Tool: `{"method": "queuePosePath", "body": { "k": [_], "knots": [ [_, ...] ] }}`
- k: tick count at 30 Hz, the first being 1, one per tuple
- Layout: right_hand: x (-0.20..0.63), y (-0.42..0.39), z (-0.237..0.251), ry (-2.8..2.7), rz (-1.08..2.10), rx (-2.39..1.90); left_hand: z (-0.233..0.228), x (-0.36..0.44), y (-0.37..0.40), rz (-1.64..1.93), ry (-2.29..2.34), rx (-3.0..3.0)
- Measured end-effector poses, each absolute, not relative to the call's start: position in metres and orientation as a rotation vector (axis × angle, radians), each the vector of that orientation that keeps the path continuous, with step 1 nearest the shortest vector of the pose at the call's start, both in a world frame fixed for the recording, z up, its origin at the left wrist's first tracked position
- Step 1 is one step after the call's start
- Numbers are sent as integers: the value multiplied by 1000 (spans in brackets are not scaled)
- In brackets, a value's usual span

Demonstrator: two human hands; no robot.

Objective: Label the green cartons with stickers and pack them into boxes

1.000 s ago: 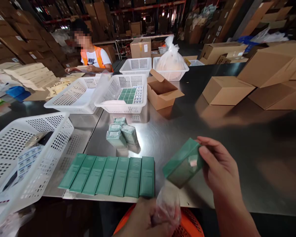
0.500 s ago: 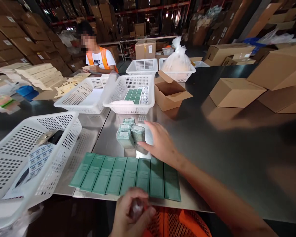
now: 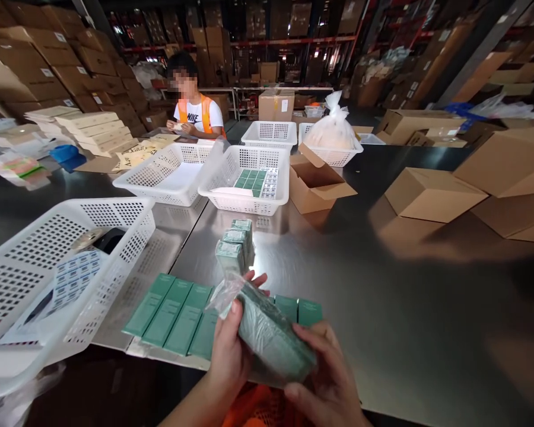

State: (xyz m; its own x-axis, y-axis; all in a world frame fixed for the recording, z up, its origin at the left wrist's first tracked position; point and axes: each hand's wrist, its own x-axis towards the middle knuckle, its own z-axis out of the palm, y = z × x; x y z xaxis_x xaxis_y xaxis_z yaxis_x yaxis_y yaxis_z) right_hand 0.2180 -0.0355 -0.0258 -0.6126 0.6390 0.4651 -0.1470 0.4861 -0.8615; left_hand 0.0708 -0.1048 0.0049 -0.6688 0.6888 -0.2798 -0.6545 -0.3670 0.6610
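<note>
A green box in a clear plastic bag [image 3: 271,329] is held tilted between my two hands above the table's front edge. My left hand [image 3: 234,341] grips its upper left end, beside the loose, crumpled mouth of the bag. Around its lower right end the fingers of my right hand [image 3: 327,367] are closed. Beneath lies a row of flat green boxes [image 3: 173,314], partly hidden by the bagged box and my hands. Farther back, several bagged green boxes [image 3: 231,252] stand upright in a short line.
At the left is a white basket [image 3: 129,219] with label sheets and a tape roll. A white basket [image 3: 249,204] behind holds green boxes and labels. An open carton [image 3: 311,193] stands beside it; more cartons [image 3: 436,193] lie right. A co-worker [image 3: 200,115] sits across the table.
My right hand has taken one bagged box from the standing group and brought it toward me. My left hand has come up and grips it too. The camera view has tilted up slightly.
</note>
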Motion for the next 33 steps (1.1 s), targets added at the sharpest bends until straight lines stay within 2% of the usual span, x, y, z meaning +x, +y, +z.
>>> {"method": "queuePosePath", "body": {
  "k": [2, 6, 14, 17, 23, 26, 29, 33],
  "knots": [
    [226, -42, -36, -1990, 1076, -350, 8, 75, -96, 2128, 1014, 20],
    [232, -29, -35, -2141, 699, -301, 4, 98, -94, 1888, 980, 67],
    [245, -13, -16, -2128, 603, -278, -4, 125, -108, 1643, 1029, -121],
    [250, -7, -6, -1998, 821, -337, -5, 118, -106, 1531, 1027, 155],
    [268, 5, 9, -1675, 1596, -922, -5, 121, -111, 1300, 1227, 887],
    [276, 21, 8, -1234, 1588, -1065, -12, 121, -119, 1301, 1408, 1169],
    [284, 44, 4, -920, 1497, -1135, -23, 119, -123, 1331, 1350, 1483],
    [279, 46, 0, -1110, 1829, -1174, -25, 118, -117, 1499, 1501, 1208]
  ]
}}
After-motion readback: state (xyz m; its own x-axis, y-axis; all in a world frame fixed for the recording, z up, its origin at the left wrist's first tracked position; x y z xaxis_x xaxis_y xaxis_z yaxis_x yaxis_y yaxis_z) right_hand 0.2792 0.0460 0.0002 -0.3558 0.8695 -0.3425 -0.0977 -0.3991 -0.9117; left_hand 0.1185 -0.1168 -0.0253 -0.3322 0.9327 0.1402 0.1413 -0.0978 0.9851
